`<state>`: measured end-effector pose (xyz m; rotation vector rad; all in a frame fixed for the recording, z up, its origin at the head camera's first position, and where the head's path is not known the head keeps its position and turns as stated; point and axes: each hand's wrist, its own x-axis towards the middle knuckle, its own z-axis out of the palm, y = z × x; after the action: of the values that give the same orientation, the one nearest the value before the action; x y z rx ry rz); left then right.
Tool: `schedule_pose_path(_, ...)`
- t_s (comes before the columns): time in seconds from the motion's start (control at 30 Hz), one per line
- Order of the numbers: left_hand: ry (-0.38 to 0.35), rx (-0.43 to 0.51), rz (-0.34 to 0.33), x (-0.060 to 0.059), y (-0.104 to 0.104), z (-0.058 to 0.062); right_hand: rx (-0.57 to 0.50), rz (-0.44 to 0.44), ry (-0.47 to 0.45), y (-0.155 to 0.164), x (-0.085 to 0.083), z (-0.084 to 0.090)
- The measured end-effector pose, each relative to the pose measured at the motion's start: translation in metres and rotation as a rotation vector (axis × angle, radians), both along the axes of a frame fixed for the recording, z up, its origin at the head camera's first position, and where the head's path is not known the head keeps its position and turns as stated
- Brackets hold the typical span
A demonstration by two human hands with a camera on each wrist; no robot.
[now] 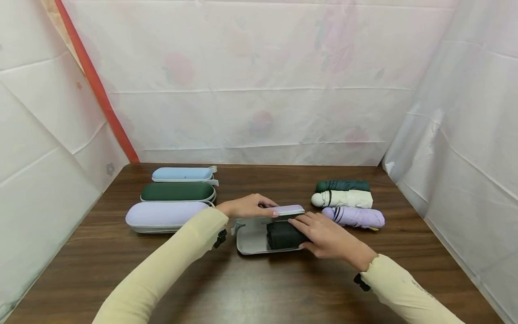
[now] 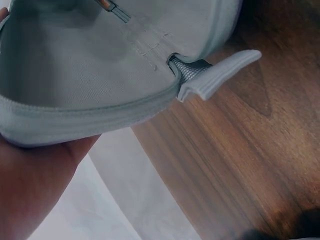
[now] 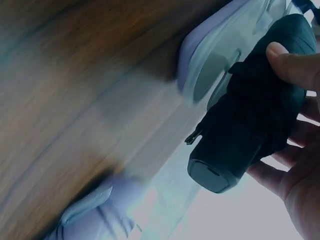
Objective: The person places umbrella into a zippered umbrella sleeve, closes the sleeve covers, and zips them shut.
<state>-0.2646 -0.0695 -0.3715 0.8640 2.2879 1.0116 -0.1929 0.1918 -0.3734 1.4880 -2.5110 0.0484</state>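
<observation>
An open zip case point(image 1: 252, 242) with a pale grey lining lies at the middle of the table, its lilac-edged lid point(image 1: 289, 209) raised at the far side. My left hand point(image 1: 247, 207) grips that lid; in the left wrist view the palm is behind the case shell point(image 2: 90, 120), beside a grey fabric tab point(image 2: 225, 75). Over the right part of the case is a folded black umbrella point(image 1: 283, 235), held by my right hand point(image 1: 329, 236). The right wrist view has the thumb on one side of the umbrella point(image 3: 250, 110) and fingers on the other, its blunt end sticking out.
At the left lie three closed cases: light blue point(image 1: 182, 174), dark green point(image 1: 177, 191) and lilac point(image 1: 163, 213). Three folded umbrellas lie at the right: dark green point(image 1: 344, 186), white point(image 1: 348, 199) and lilac point(image 1: 358, 217). White sheeting point(image 1: 259, 112) stands behind the wooden table point(image 1: 251, 288).
</observation>
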Motion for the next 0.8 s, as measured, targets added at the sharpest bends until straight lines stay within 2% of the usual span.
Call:
schedule_pose_path(0.4,0.000,0.011,-0.002,0.004,0.001,0.001,0.031,0.004,0.055,-0.044,-0.001,-0.017)
schedule_pose_path(0.8,0.004,0.036,-0.009,0.007,0.000,0.001,0.074,-0.020,0.059,-0.060,-0.003,-0.031)
